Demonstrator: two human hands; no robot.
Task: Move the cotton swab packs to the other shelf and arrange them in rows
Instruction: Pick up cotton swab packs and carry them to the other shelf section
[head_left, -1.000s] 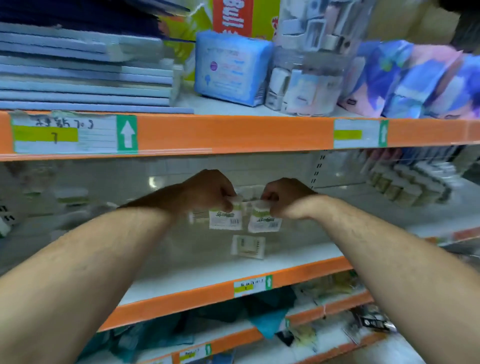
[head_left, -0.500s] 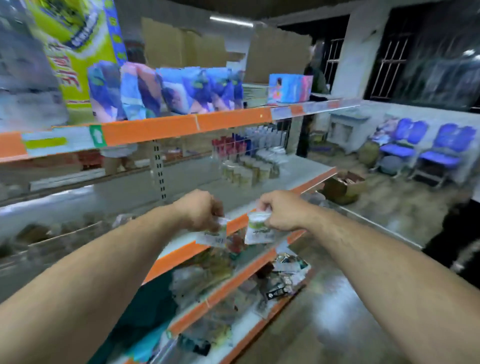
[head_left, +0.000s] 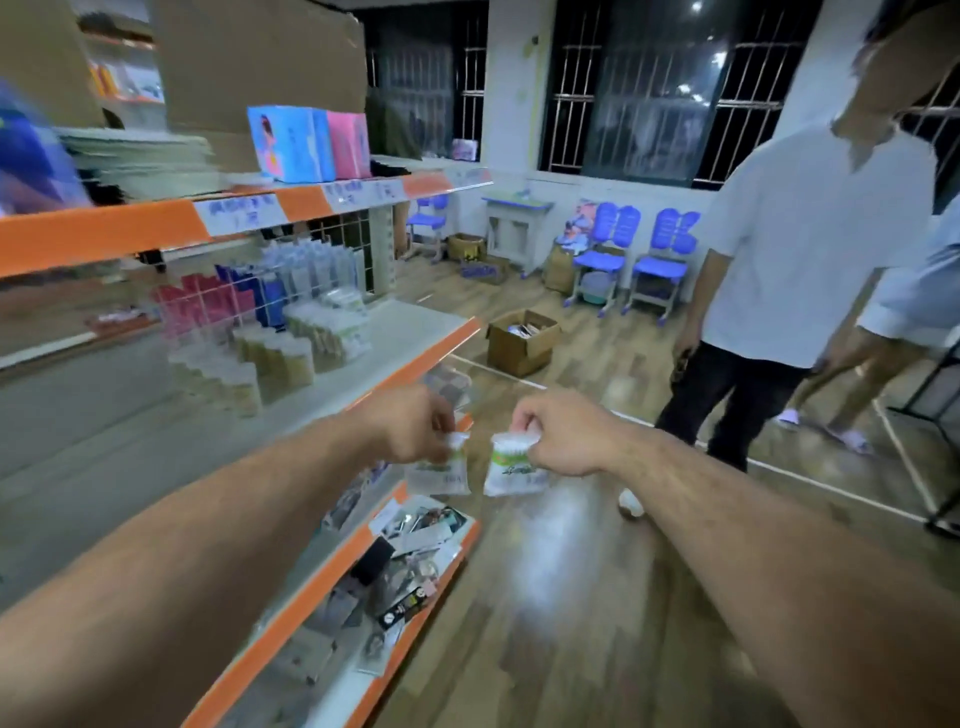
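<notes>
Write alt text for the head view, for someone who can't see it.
Left hand pinches one swab pack by its top, right hand a second pack, in front of orange-edged shelves. Rows of packs stand on the middle shelf, left; a person in white stands right.

Cool, even indoor light, only moderately bright. The windows (head_left: 649, 93) at upper centre are dark with a few bright specks. A white glare patch lies on the wooden floor (head_left: 545, 566) at lower centre. Motion blur smears the shelves (head_left: 104, 234) at left and the cotton swab packs (head_left: 511, 467). The wide lens stretches the forearms toward the lower corners.
</notes>
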